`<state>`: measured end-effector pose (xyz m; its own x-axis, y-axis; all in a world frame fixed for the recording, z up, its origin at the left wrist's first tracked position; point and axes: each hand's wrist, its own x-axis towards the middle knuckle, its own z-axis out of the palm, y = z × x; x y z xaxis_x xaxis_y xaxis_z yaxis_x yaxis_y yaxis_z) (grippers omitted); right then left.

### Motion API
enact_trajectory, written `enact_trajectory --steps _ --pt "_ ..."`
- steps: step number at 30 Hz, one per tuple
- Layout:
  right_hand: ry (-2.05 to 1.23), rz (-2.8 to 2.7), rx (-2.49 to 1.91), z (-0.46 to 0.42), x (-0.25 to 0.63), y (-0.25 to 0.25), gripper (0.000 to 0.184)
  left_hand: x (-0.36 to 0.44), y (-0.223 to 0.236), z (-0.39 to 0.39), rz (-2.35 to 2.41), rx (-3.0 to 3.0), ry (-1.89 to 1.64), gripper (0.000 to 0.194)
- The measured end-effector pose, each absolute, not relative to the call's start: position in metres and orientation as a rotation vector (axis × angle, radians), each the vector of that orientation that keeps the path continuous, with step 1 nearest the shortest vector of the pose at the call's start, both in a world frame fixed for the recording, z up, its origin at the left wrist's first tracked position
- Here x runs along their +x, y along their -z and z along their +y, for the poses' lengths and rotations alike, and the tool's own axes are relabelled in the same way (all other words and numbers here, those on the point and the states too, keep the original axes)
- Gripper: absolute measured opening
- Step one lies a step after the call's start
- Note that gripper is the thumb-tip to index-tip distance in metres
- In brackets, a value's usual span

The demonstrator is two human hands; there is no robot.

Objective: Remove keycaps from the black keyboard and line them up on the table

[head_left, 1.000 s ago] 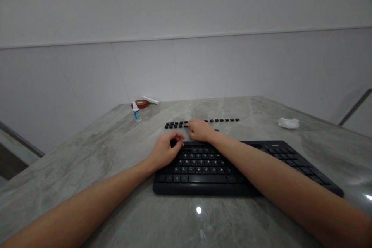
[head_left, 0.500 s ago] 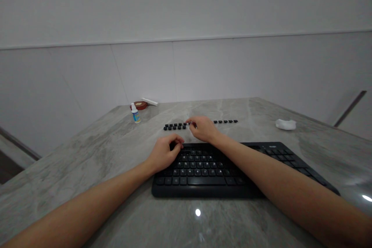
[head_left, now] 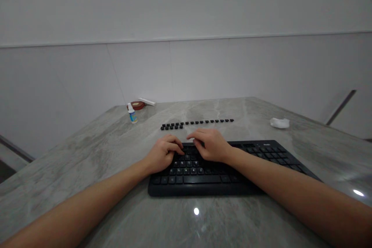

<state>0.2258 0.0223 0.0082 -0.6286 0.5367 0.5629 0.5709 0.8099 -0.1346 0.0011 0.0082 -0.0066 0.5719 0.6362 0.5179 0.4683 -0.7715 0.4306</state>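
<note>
A black keyboard (head_left: 247, 170) lies on the grey marble table (head_left: 101, 151) in front of me. My left hand (head_left: 161, 155) rests on its upper left corner with the fingers curled against the edge. Right beside it, my right hand (head_left: 213, 145) hovers over the top key rows, fingers bent down and pinched together; what they grip is hidden. Beyond the keyboard, a row of loose black keycaps (head_left: 197, 123) lies on the table, bunched into two rows at its left end.
A small white dropper bottle with a blue label (head_left: 132, 114) stands at the far left. Behind it are a round brown object (head_left: 137, 105) and a white strip (head_left: 147, 101). A crumpled white wad (head_left: 279, 123) lies at the far right. A white wall lies behind the table.
My right hand has drawn back from the keycap row to the keyboard's top rows. The row of keycaps now shows whole. My left hand has stayed put.
</note>
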Motion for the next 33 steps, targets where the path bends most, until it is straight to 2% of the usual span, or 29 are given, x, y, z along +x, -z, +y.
enact_trajectory --steps 5,15,21,33 --pt "0.027 -2.508 -0.538 0.0152 0.2222 -0.0093 0.025 0.0006 0.0048 0.0060 0.880 2.549 -1.008 0.036" --pt "0.207 -2.446 -0.713 0.0202 0.2245 -0.0062 0.019 0.0023 0.0053 0.0054 0.970 2.465 -1.055 0.028" --pt "0.069 -2.567 -0.613 0.0191 0.2246 -0.0068 0.019 0.0026 0.0045 0.0051 0.976 2.514 -1.036 0.029" --pt "0.043 -2.626 -0.697 0.0160 0.2254 -0.0126 0.025 0.0014 0.0061 0.0058 1.000 2.555 -0.981 0.030"
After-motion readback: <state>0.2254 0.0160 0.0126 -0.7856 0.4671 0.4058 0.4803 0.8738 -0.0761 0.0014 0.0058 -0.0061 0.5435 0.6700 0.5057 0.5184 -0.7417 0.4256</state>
